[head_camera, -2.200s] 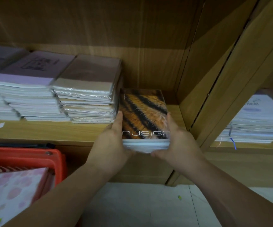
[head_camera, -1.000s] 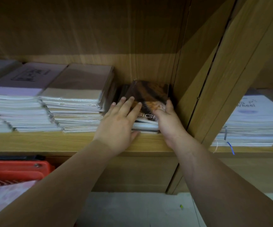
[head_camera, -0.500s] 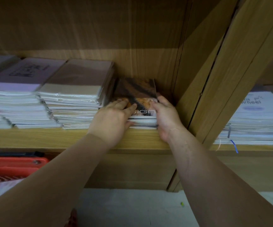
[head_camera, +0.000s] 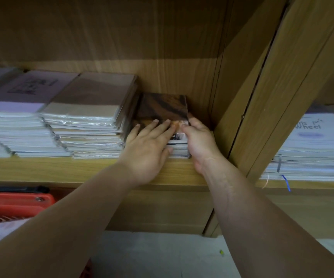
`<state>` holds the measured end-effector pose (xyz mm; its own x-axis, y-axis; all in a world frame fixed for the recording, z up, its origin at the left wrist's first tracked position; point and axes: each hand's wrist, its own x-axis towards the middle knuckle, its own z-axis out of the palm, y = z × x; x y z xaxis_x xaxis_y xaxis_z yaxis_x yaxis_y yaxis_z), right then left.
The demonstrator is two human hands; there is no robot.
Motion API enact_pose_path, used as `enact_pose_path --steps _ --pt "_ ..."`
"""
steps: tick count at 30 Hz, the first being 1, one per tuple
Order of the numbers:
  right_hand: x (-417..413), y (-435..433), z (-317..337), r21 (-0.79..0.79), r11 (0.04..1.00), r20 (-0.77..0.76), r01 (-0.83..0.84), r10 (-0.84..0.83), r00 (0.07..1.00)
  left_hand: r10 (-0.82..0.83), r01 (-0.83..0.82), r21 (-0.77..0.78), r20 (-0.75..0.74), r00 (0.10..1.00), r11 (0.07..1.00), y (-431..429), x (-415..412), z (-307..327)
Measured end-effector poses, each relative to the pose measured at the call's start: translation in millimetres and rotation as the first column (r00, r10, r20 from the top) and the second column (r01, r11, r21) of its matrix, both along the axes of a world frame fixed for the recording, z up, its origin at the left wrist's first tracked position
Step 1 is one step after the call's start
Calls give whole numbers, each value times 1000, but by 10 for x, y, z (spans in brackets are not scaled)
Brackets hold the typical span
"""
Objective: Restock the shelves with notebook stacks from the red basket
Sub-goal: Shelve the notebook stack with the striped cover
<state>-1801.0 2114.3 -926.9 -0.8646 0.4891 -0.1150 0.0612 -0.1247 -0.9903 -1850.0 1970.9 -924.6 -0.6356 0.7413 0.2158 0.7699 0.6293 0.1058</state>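
A: Notebook stack (head_camera: 163, 109)?
B: Centre frame, on shelf (head_camera: 82, 169), long axis toward back panel, directly beyond both hands.
A: Hands?
B: Left hand (head_camera: 148, 149) flat on cover, fingers straight; right hand (head_camera: 199, 141) gripping right front corner.

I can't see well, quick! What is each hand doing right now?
Left hand: open, fingers flat on the tiger-print notebook stack.
Right hand: grips the stack's right front corner.

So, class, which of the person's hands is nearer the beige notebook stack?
Left. The left hand lies flat on the striped stack, right beside the beige stack; the right hand grips the striped stack's far side, farther off.
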Motion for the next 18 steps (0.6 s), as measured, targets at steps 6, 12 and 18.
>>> enact_pose_path --steps 6,12,18 --pt "14 -20 26 68 998 -17 -7 8 1000 56 -60 126 37 998 990 54 -45 -28" --pt "62 -228 276 356 916 -75 186 -170 983 -35 45 243 -46 998 969 -335 276 32" --pt "170 -967 823 447 852 -458 274 -45 888 87 -106 238 92 992 965 -1684 737 166"
